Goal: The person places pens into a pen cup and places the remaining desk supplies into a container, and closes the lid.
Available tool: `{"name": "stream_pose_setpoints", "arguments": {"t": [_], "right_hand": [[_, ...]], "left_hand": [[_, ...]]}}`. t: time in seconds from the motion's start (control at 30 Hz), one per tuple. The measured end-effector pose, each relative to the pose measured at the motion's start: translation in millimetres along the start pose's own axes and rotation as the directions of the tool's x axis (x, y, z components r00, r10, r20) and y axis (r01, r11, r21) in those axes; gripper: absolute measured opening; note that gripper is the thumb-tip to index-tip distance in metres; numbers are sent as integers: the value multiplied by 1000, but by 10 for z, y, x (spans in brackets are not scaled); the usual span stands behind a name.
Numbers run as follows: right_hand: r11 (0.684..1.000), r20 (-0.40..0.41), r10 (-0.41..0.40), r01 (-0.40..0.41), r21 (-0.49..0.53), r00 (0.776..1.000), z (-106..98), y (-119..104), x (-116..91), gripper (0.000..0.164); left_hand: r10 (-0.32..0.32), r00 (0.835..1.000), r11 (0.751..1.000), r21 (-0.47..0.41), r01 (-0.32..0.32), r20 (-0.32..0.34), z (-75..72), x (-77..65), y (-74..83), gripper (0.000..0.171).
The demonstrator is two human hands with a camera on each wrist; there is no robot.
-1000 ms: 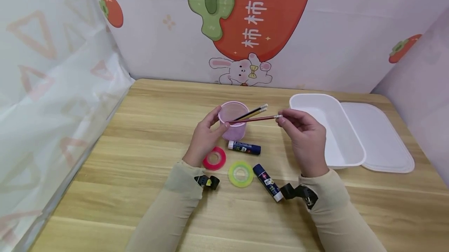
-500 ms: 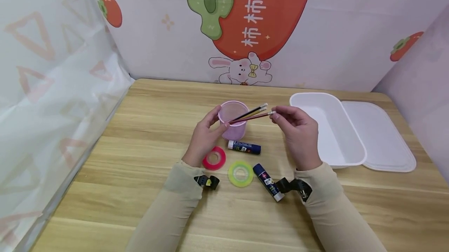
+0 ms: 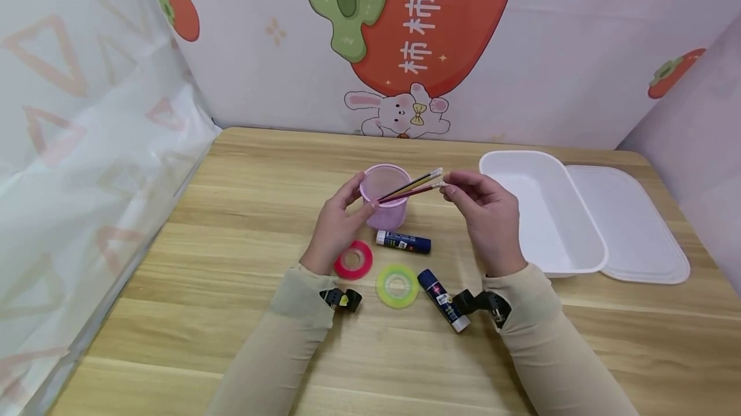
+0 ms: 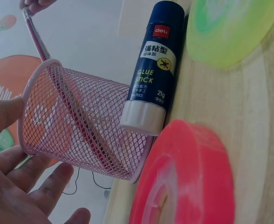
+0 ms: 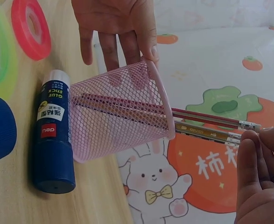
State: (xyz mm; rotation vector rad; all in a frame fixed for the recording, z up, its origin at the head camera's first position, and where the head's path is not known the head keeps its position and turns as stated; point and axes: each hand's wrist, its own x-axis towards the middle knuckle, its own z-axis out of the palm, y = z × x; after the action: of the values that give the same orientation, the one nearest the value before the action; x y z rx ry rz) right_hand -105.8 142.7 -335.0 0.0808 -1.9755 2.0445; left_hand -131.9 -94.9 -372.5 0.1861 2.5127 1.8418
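Observation:
A pink mesh pen holder point(image 3: 386, 215) stands on the table with several pencils leaning to the right inside it. My left hand point(image 3: 338, 226) holds it at the rim, thumb in front and other fingers along the far left side. In the right wrist view those fingers point(image 5: 110, 51) hang fairly straight behind the mesh. My right hand point(image 3: 489, 217) pinches the eraser end of a red pencil point(image 5: 207, 117), whose shaft is inside the holder. Beside it lie a gold pencil point(image 5: 195, 130) and a dark one, their ends near my fingertips.
Two glue sticks point(image 3: 403, 242) lie in front of the holder, one under my right wrist. A red tape roll point(image 3: 365, 269) and a yellow-green tape roll point(image 3: 384, 287) lie near my left wrist. At right, a white tub point(image 3: 585, 255) overlaps a white lid point(image 3: 642, 229).
My right hand has moved left and slightly up, sliding the red pencil deeper into the pen holder beside the others. The left hand stays at the rim.

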Motion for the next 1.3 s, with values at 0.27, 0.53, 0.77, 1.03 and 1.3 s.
{"name": "stream_pose_setpoints", "arguments": {"t": [0.27, 0.53, 0.77, 1.03, 1.3], "right_hand": [[999, 12, 11, -11, -34, 1000, -25, 8, -40, 24], [994, 34, -26, 30, -109, 999, -115, -55, -94, 25], [982, 62, -16, 27, -185, 998, -193, -139, -137, 28], [985, 94, -30, 45, -166, 995, -257, -176, -165, 29], [970, 107, -23, 48, -238, 994, -357, -196, -209, 29]], "left_hand": [[11, 1000, 1000, -11, -11, 6, -3, -2, -13, 62], [-9, 1000, 1000, -3, 9, 1, -28, 3, -20, 63], [-22, 1000, 1000, -4, 22, -4, -54, -9, -32, 63], [-27, 1000, 1000, -10, 27, -5, -58, -17, -36, 62], [-8, 1000, 1000, -16, 8, 9, -18, -7, -4, 63]]}}
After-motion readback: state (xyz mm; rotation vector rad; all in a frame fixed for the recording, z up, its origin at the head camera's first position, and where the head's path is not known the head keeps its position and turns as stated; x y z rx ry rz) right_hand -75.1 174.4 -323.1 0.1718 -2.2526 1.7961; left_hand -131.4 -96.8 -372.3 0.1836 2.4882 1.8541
